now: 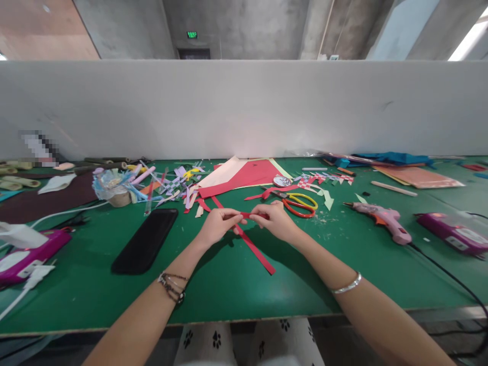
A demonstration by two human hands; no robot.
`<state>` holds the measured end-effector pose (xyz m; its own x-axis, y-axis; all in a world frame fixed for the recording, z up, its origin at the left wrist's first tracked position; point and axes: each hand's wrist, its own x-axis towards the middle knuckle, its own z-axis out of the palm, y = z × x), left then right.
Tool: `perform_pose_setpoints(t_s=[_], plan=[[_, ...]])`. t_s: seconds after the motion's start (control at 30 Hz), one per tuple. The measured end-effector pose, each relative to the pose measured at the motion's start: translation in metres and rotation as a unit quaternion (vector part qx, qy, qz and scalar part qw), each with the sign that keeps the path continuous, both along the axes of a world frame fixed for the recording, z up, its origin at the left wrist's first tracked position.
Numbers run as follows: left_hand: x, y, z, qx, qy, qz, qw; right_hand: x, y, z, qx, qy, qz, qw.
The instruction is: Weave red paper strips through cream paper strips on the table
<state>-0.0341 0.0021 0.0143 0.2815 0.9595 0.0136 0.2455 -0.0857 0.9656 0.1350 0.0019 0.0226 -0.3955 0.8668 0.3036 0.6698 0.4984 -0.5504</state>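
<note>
Light is soft and fairly even, with a moderate, greyish cast; a window (468, 41) at 2 o'clock burns out to white, and a sign (192, 35) glows green at 11. Faint shadows lie beneath the left hand (217, 225) and right hand (277, 219). A pale sheen spreads across the table (263, 300) at 6. Wide-angle distortion stretches the edges, and blocky pixelation hides a patch (40, 147) at 9.
</note>
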Motion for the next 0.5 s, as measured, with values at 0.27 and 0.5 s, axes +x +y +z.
perform_pose_setpoints(t_s=[0.27,0.5], plan=[[0.0020,-0.0028,0.0046,-0.045,-0.048,0.024,0.998,0.0001,-0.0003,-0.0001,-0.008,0.029,0.003,1.000],[-0.0008,0.0004,-0.0014,0.001,-0.021,-0.002,1.000,-0.0008,-0.0022,0.0022,-0.002,0.028,-0.002,1.000]])
